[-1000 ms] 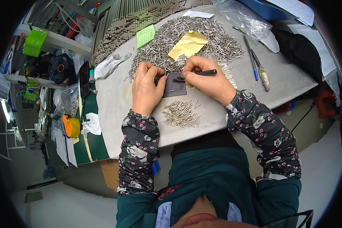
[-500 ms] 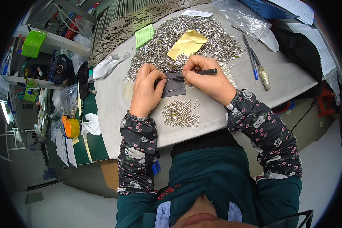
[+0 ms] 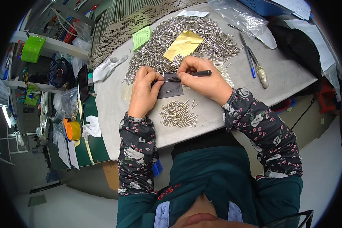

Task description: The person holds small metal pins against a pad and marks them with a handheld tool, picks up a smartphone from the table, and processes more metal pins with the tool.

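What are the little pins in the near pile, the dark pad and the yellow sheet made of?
The little pins look like shiny metal: silvery, with bright glints. The dark pad could be rubber, plastic or coated metal; its flat, dull surface leaves that open. The yellow sheet is probably matte paper, judging by its creases.

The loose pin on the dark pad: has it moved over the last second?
No. Judged against the dark pad, the loose pin lies at the same spot, near the pad's lower edge; the whole view has shifted slightly.
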`<state>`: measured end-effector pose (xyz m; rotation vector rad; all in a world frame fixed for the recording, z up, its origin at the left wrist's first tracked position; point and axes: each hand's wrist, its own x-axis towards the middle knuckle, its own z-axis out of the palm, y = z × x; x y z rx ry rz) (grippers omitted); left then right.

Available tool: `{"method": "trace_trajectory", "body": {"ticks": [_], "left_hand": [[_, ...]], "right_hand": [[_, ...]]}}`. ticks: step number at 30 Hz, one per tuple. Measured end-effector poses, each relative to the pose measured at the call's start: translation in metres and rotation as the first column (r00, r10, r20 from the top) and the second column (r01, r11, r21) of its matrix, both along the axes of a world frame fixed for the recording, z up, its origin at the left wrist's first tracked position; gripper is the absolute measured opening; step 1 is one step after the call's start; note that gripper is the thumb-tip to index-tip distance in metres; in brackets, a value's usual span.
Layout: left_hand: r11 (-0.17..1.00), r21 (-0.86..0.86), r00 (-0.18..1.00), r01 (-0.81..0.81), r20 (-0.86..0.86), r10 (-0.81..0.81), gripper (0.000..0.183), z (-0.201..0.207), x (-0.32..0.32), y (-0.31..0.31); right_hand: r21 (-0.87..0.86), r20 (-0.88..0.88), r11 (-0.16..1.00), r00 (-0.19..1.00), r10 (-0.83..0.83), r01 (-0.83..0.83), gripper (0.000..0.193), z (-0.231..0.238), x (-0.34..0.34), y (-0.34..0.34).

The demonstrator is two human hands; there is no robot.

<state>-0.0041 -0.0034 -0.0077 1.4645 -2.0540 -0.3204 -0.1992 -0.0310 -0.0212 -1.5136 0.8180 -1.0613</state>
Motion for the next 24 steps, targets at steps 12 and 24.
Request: {"method": "trace_trajectory", "body": {"ticks": [12,24], "left_hand": [[0.999,-0.002,0.999,0.041,0.016,-0.041,0.009,0.005,0.004,0.001],[0.998,0.049,0.999,-0.039,-0.028,0.041,0.007,0.005,0.002,0.008]], "right_hand": [[-0.032,-0.032,0.999,0.999,0.024,-0.025,0.009,0.002,0.003,0.0],[0.035,0.004,0.995,0.996,0.094,-0.094,0.013,0.0,0.005,0.0]]}}
